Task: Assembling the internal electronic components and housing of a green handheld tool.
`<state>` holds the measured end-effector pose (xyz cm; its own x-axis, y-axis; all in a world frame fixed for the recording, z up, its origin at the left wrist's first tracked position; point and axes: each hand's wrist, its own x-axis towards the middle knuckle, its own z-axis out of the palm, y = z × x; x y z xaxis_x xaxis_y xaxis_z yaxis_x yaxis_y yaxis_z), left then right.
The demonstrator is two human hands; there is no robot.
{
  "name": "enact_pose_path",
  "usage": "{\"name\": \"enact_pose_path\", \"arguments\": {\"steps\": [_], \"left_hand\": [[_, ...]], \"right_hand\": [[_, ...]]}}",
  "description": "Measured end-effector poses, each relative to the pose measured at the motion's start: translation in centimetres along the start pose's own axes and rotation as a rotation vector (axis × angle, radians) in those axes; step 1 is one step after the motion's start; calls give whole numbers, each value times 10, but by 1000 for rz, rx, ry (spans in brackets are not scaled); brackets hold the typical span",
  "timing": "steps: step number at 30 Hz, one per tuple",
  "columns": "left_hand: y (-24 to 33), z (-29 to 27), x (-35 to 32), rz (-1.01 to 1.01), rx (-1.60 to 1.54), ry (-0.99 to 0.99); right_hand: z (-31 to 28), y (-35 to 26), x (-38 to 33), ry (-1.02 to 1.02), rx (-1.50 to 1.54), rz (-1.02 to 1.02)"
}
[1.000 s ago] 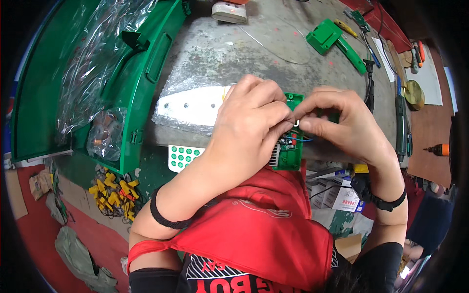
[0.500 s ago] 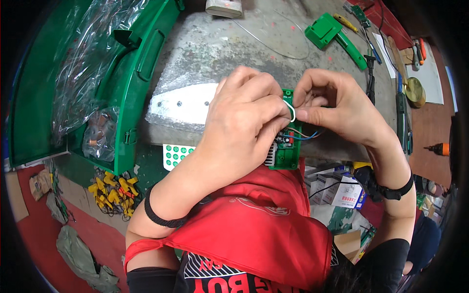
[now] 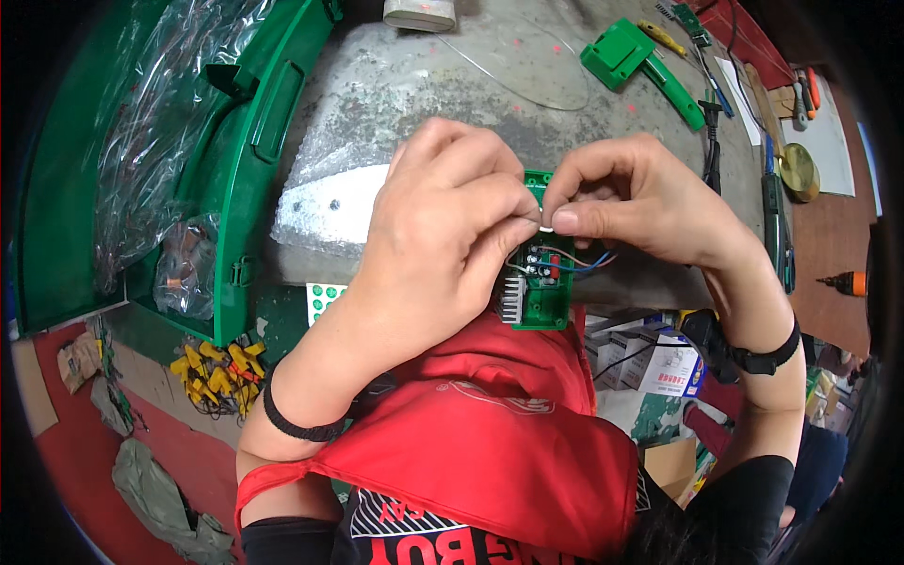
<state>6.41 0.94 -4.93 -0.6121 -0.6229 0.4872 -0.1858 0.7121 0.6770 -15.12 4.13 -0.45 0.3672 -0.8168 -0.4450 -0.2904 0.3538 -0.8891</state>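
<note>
Between the pinched fingertips of both hands runs a short bit of white wire (image 3: pixel 546 229). My left hand (image 3: pixel 450 212) is closed at its left end, my right hand (image 3: pixel 626 202) at its right. Directly below them, at the bench's near edge, lies an open green plastic housing (image 3: pixel 544 315). Inside it are small electronic parts, a red component (image 3: pixel 554 266) and a silvery finned heat sink (image 3: pixel 512 299). Blue and brown wires (image 3: pixel 595 265) stick out to the right. My left hand hides part of the housing's left side.
A large green case (image 3: pixel 247 188) with clear plastic film stands at left. Near it lie a bubble-wrapped white plate (image 3: pixel 331 205) and a sticker sheet (image 3: pixel 323 299). A green handled part (image 3: pixel 640 71), screwdriver (image 3: pixel 661 39) and round brass-coloured piece (image 3: pixel 799 169) lie at right. Yellow connectors (image 3: pixel 218 372) hang below left.
The white wire showed as a curved loop between my hands; now only a short straight piece shows. My hands have shifted slightly left, uncovering more of the housing's inside.
</note>
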Motion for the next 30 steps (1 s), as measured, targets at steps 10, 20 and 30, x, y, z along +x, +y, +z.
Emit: {"name": "enact_pose_path", "arguments": {"steps": [10,20,30], "left_hand": [[0,0,0,17,79,-30],[-6,-2,-8,84,47,-87],[-17,-25,-26,-81,270,-129]], "right_hand": [[4,-5,3,57,-231,-81],[10,5,-3,121,-730,-477],[15,-20,6,-113,-1042,-395]]}}
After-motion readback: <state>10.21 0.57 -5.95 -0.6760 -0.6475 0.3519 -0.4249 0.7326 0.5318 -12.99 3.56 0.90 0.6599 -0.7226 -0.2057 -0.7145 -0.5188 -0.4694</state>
